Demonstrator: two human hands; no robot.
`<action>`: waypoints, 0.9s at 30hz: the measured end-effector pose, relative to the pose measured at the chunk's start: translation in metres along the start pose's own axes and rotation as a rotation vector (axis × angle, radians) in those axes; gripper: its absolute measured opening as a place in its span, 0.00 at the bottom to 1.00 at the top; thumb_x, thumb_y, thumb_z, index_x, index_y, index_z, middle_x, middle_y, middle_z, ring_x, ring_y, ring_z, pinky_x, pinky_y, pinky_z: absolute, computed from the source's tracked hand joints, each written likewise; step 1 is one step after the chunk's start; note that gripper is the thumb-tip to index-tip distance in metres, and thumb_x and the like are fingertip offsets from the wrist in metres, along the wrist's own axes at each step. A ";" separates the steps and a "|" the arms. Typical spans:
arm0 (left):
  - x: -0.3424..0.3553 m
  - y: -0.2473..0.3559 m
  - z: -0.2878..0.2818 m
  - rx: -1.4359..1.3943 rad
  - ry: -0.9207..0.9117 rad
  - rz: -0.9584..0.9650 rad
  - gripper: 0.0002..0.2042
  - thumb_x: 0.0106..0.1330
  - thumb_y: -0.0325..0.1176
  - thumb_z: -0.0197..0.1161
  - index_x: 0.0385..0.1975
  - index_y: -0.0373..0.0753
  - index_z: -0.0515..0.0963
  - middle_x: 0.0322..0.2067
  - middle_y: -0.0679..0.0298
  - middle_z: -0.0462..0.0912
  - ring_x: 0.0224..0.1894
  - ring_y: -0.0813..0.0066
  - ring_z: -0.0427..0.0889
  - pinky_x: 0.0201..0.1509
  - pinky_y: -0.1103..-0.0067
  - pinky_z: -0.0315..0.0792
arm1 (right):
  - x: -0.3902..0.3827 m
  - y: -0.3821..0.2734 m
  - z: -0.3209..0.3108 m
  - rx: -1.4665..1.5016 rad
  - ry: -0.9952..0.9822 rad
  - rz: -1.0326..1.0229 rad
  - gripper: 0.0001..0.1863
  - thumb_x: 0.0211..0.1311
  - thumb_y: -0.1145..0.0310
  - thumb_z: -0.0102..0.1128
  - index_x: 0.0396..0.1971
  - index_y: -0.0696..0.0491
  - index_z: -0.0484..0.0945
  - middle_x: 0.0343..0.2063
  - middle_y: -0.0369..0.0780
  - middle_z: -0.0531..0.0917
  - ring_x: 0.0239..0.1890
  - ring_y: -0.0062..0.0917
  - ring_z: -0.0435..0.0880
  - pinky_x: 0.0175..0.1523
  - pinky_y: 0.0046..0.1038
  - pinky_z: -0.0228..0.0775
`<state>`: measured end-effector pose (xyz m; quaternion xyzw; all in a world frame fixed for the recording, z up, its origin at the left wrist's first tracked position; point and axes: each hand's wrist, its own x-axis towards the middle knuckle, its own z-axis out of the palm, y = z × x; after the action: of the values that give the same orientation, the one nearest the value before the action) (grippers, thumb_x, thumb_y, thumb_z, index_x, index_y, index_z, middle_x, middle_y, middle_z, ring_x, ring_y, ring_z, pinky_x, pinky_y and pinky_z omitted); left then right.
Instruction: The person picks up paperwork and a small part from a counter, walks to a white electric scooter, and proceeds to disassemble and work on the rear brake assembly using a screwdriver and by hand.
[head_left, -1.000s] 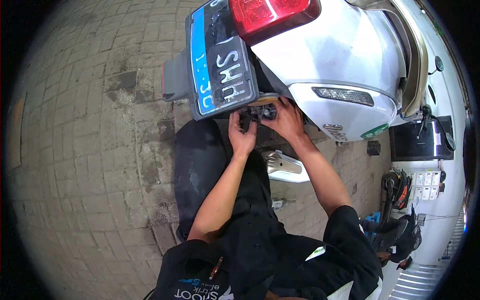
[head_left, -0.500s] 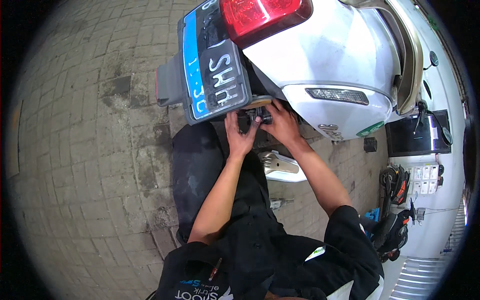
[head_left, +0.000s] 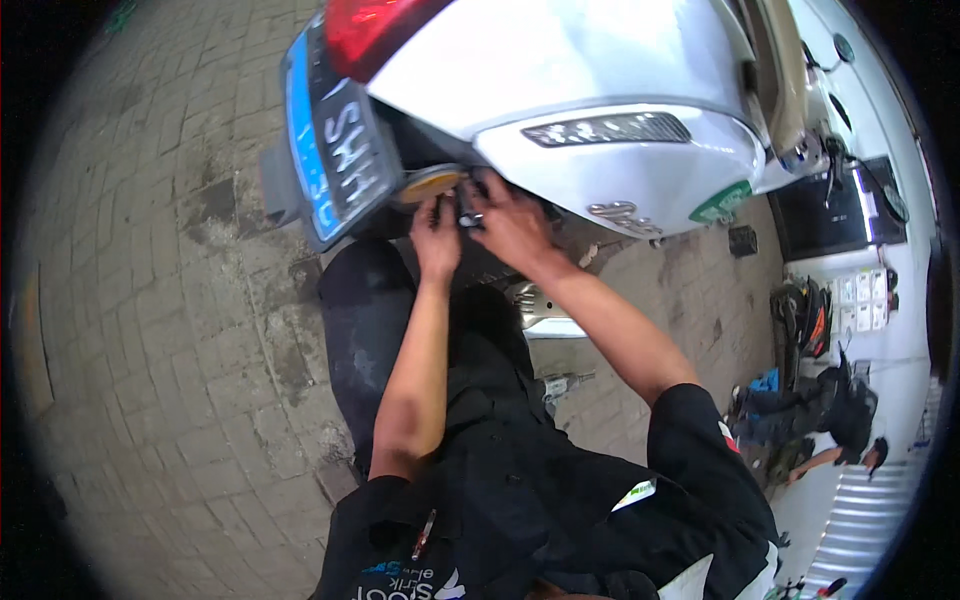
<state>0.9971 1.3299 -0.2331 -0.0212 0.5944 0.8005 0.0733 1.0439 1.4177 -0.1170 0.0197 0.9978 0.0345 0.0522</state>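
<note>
Grey brick paving (head_left: 170, 350), white wall (head_left: 908, 340), dark panel (head_left: 800, 228), corrugated metal sheeting (head_left: 858, 518).

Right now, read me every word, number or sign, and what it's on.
I won't copy wording, but text shows here:
Black-and-blue number plate: pale characters.
Silver emblem on the white scooter: blurred.
Green sticker nearby: too blurred to read.
Black shirt: pale chest lettering, partly cut off.
Shirt tag: too small.

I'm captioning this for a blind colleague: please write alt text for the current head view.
A person's bare left hand and bare right hand meet at a small dark part below a flat orange disc on a glossy white scooter. A rectangular black-and-blue plate sits to their upper left; a beige-and-white panel lies on grey brick paving.
</note>
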 end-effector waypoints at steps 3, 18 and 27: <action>0.002 0.003 0.003 -0.007 -0.036 -0.049 0.22 0.70 0.46 0.52 0.50 0.32 0.76 0.48 0.51 0.80 0.51 0.63 0.77 0.57 0.72 0.66 | -0.006 0.008 0.017 0.033 0.157 -0.096 0.40 0.45 0.64 0.70 0.63 0.49 0.65 0.61 0.43 0.64 0.58 0.44 0.71 0.56 0.44 0.67; 0.004 0.026 0.028 0.420 0.007 0.541 0.15 0.66 0.36 0.52 0.41 0.30 0.76 0.40 0.43 0.79 0.43 0.42 0.77 0.44 0.61 0.70 | 0.005 0.028 0.028 0.016 0.559 -0.227 0.19 0.49 0.71 0.57 0.45 0.53 0.79 0.45 0.46 0.80 0.51 0.40 0.77 0.57 0.43 0.65; 0.004 0.018 0.013 0.157 -0.080 0.316 0.16 0.67 0.37 0.53 0.37 0.26 0.77 0.35 0.45 0.82 0.37 0.48 0.81 0.42 0.64 0.72 | 0.008 0.010 0.021 0.472 0.363 -0.108 0.16 0.61 0.65 0.50 0.43 0.60 0.76 0.42 0.49 0.80 0.46 0.43 0.77 0.55 0.40 0.64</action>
<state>0.9918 1.3380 -0.2130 0.1102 0.6476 0.7534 -0.0283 1.0381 1.4295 -0.1380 -0.0284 0.9709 -0.1982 -0.1313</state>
